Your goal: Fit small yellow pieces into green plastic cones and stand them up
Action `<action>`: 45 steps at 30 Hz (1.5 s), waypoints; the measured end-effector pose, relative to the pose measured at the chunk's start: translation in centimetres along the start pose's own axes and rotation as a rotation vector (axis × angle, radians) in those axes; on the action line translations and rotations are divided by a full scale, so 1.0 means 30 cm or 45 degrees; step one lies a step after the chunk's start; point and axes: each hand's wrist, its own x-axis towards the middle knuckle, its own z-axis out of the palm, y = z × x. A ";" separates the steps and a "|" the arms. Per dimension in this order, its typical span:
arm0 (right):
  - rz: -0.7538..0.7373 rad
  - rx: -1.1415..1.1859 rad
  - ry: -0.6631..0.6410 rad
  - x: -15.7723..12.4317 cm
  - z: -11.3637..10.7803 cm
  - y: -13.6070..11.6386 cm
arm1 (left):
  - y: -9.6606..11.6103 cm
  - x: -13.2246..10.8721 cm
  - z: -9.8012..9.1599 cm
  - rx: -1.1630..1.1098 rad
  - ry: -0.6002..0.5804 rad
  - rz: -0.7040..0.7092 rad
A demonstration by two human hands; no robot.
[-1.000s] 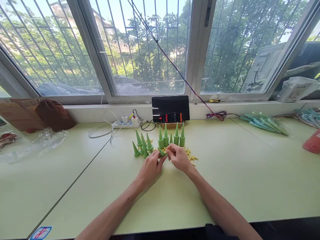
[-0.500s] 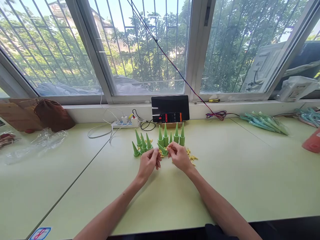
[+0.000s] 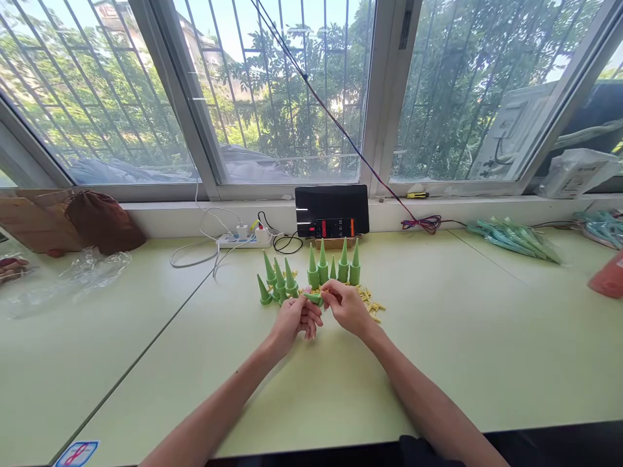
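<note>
My left hand [image 3: 294, 319] and my right hand [image 3: 346, 306] meet over the pale green table [image 3: 438, 350], both pinching one small green cone [image 3: 313, 297] that lies sideways between their fingertips. Just beyond them stand two groups of upright green cones, one on the left [image 3: 276, 279] and one on the right [image 3: 333, 266]. Small yellow pieces [image 3: 370, 302] lie scattered on the table beside my right hand.
A black screen with a phone [image 3: 331, 214] leans on the windowsill behind the cones. A white power strip with cables [image 3: 237, 241] lies to its left. A brown pouch [image 3: 103, 222] and clear plastic [image 3: 78, 272] sit far left; teal-green bundles [image 3: 516, 239] far right.
The green cone was held mostly by my right hand half a second ago. My left hand has come back onto it and the cone now lies flatter between both hands.
</note>
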 end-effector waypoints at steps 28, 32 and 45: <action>0.013 -0.014 0.015 0.006 -0.005 0.016 | -0.008 -0.007 -0.002 0.166 -0.065 0.127; 0.010 0.007 0.026 0.007 -0.004 0.018 | -0.009 -0.010 0.001 0.242 -0.063 0.186; 0.103 0.124 0.043 0.009 -0.001 0.000 | -0.031 -0.005 0.000 0.552 0.039 0.380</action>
